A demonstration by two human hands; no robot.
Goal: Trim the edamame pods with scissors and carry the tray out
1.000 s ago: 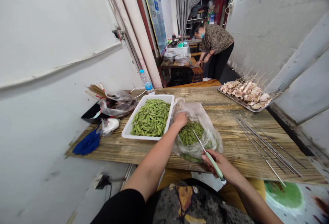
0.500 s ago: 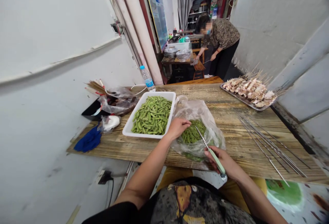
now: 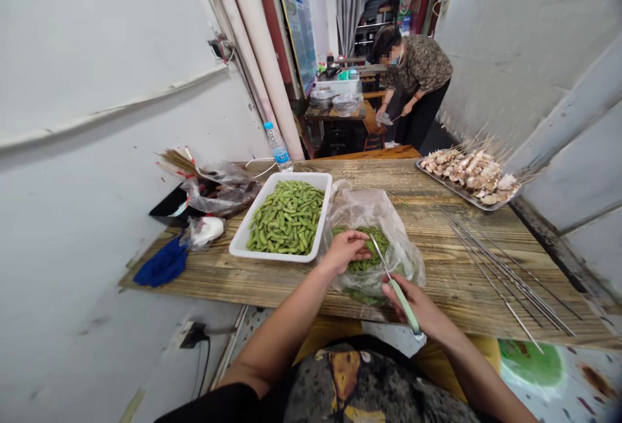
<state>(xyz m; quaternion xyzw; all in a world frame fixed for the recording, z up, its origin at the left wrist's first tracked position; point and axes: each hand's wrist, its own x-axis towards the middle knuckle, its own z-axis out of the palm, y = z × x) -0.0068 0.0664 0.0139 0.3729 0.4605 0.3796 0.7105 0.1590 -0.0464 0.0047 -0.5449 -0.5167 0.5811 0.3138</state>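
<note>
My right hand (image 3: 413, 303) is wrapped around scissors (image 3: 402, 303) with pale green handles. Their blades point up and left over a clear plastic bag (image 3: 362, 206). Small green trimmings (image 3: 379, 236) lie in and under that bag. Close to the blade tips is my left hand (image 3: 344, 253), its fingers drawn together; whatever they pinch is too small to make out. Beside the left wrist stands a white tray (image 3: 238, 245) heaped with green edamame pods (image 3: 286, 216).
A water bottle (image 3: 278, 151), black box (image 3: 168, 206), small white bag (image 3: 207, 232) and blue cloth (image 3: 162, 263) are on the left. Metal skewers (image 3: 505, 271) and a tray of skewered meat (image 3: 479, 180) lie right. Beyond the table, a person (image 3: 420, 70) bends over.
My left hand has moved from the pod tray's side to the right, nearer the scissor blades. The scissors stay in my right hand. The person behind has drawn both hands together.
</note>
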